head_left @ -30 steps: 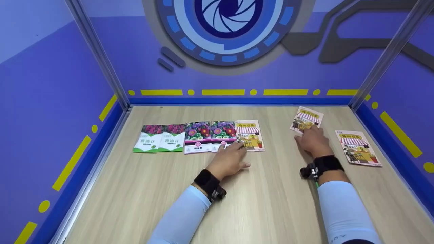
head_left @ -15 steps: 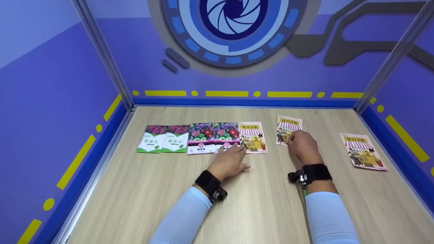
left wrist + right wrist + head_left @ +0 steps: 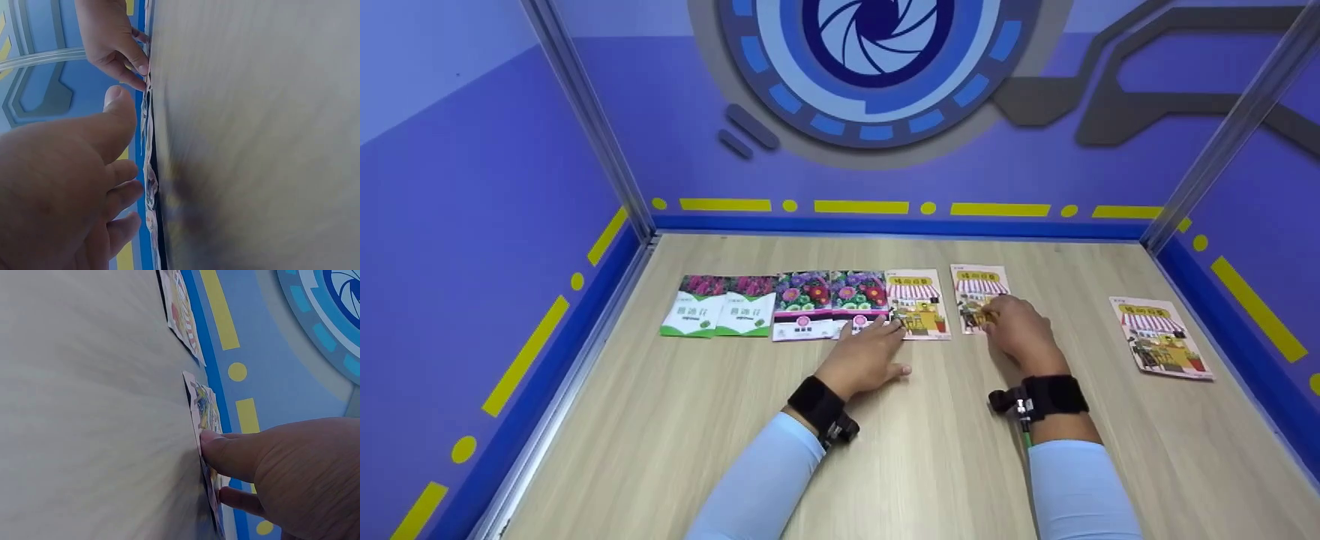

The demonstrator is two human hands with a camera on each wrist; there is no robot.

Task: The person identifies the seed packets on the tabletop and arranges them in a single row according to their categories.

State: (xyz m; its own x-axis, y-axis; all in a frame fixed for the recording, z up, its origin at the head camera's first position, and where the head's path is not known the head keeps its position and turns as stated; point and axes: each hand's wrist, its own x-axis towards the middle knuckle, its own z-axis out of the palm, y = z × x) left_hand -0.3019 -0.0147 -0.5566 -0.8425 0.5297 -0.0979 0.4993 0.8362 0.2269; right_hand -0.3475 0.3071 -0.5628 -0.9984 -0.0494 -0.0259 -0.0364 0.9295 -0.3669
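Note:
My left hand (image 3: 864,358) lies with its fingers extended over the lower edges of a purple-and-red flower seed packet (image 3: 859,291) and the pink packet (image 3: 913,289) beside it, which bears a striped awning print. To the right, my right hand (image 3: 1020,334) holds a matching pink packet (image 3: 976,281) by its right side. In the right wrist view, the thumb (image 3: 216,449) and another finger touch that packet, which lies almost flat on the table. A narrow gap separates it from the row on its left.
Further left in the row are another flower packet (image 3: 802,296) and two green-and-white packets (image 3: 688,307) (image 3: 745,311). A pink packet (image 3: 1161,337), perhaps a stack, lies slightly turned near the right edge. Blue-purple panels (image 3: 660,150) wall the wooden table (image 3: 930,465).
My right hand has brought its pink packet leftward and slightly nearer, turning it straighter, close to the row. The left hand has stayed on the packets. The camera view has shifted slightly.

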